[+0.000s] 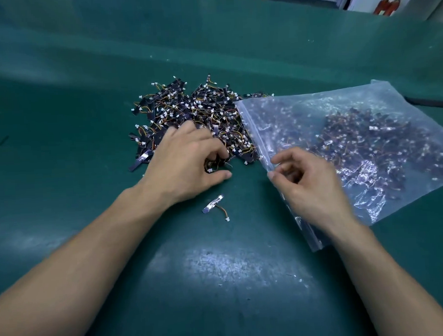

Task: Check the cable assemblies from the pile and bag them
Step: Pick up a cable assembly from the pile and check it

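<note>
Grips with the left hand (189,156), fingers curled down, a small clump of cable assemblies (214,166) at the near edge of the pile (200,110); clump mostly hidden under the fingers, too tangled to count. Pinches with the right hand (307,184), thumb and forefinger drawn close, the open lip of the clear zip bag (365,105); blurred there, nothing else discernible in the pinch. Two bare forearms, both cut off at the bottom edge. Just on the near side of the left hand, apart from the pile: one loose cable assembly (214,207), a flat strip with short wires and a white connector. One pile only, touching the far corner of the bag, far too many pieces to number. One bag, lying flat to the right of the pile, partly filled with more assemblies, seen dimly through glare and creased plastic; right side cut off by the frame. Under everything, a green mat (86,123). At far right, one dark cord (428,101), partly hidden behind the bag. Top right: pale, blurred shapes, cut off, not identifiable.
</note>
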Available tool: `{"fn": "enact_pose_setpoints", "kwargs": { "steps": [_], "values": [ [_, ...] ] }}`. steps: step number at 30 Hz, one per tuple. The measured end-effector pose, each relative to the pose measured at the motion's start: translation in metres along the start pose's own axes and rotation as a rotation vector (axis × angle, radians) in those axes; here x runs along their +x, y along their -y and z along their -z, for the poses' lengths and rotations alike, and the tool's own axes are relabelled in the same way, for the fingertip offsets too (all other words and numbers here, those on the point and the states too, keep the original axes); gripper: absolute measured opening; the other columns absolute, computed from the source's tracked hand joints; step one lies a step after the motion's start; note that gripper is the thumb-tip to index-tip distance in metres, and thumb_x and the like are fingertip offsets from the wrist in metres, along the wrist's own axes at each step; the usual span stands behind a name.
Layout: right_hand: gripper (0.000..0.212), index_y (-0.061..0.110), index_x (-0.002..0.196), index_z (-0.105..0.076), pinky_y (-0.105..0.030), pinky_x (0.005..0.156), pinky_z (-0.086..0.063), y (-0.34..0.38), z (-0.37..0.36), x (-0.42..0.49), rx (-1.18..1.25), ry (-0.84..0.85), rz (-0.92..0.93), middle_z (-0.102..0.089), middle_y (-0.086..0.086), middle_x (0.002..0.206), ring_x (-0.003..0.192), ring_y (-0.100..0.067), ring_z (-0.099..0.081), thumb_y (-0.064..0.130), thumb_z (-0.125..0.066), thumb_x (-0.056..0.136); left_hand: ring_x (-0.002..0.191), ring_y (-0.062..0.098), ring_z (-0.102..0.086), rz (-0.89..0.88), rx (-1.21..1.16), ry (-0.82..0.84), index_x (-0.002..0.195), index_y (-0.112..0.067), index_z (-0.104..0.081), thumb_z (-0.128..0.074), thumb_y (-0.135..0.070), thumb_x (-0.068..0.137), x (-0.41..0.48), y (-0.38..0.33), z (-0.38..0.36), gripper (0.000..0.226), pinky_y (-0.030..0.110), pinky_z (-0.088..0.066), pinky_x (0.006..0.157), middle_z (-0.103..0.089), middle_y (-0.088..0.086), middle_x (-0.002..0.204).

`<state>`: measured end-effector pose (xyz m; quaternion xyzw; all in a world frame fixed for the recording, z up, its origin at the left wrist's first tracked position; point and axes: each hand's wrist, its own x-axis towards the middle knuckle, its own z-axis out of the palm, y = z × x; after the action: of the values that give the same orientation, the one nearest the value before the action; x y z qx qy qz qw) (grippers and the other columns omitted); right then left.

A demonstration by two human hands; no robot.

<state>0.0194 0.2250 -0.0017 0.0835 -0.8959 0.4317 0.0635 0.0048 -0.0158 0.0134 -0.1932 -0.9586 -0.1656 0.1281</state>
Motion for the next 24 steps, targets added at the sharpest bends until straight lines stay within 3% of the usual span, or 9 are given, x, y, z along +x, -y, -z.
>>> {"fn": "enact_pose_setpoints", "kwargs": {
  "steps": [9,14,18,24],
  "values": [
    [0.013,0.028,0.092,-0.069,-0.019,0.061,-0.046,0.0003,-0.0031,-0.0008,0.090,-0.006,-0.036,-0.069,0.012,0.075,0.064,-0.016,-0.057,0.017,-0.075,0.088,0.092,0.017,-0.045,-0.054,-0.010,-0.134,0.094,-0.031,-0.076,-0.077,-0.035,0.087,0.0060,0.0048,-0.0059,0.008,0.032,-0.026,0.078,-0.058,-0.016,0.086],
    [0.013,0.028,0.092,-0.070,-0.015,0.060,-0.044,0.0018,-0.0020,-0.0016,0.111,-0.007,-0.035,-0.068,0.013,0.075,0.065,-0.016,-0.058,0.017,-0.075,0.089,0.082,0.022,-0.050,-0.083,-0.115,-0.306,0.096,-0.022,-0.075,-0.071,-0.029,0.093,0.0054,0.0088,-0.0039,0.009,0.040,-0.043,0.075,-0.066,-0.007,0.087],
    [0.013,0.028,0.093,-0.071,-0.014,0.061,-0.044,0.0038,-0.0012,-0.0022,0.109,-0.006,-0.016,-0.069,0.014,0.077,0.065,-0.014,-0.058,0.016,-0.075,0.088,0.082,0.019,-0.049,-0.034,-0.168,-0.446,0.096,-0.017,-0.072,-0.066,-0.026,0.097,0.0038,0.0062,-0.0022,0.011,0.043,-0.045,0.077,-0.067,-0.006,0.089],
    [0.014,0.028,0.093,-0.070,-0.015,0.060,-0.045,0.0032,-0.0008,-0.0023,0.101,-0.014,0.002,-0.069,0.015,0.079,0.063,-0.013,-0.057,0.016,-0.075,0.088,0.080,0.012,-0.046,0.011,-0.221,-0.603,0.095,-0.012,-0.071,-0.067,-0.019,0.097,0.0006,0.0041,-0.0003,0.008,0.032,-0.041,0.077,-0.066,-0.010,0.089]
  ]
}}
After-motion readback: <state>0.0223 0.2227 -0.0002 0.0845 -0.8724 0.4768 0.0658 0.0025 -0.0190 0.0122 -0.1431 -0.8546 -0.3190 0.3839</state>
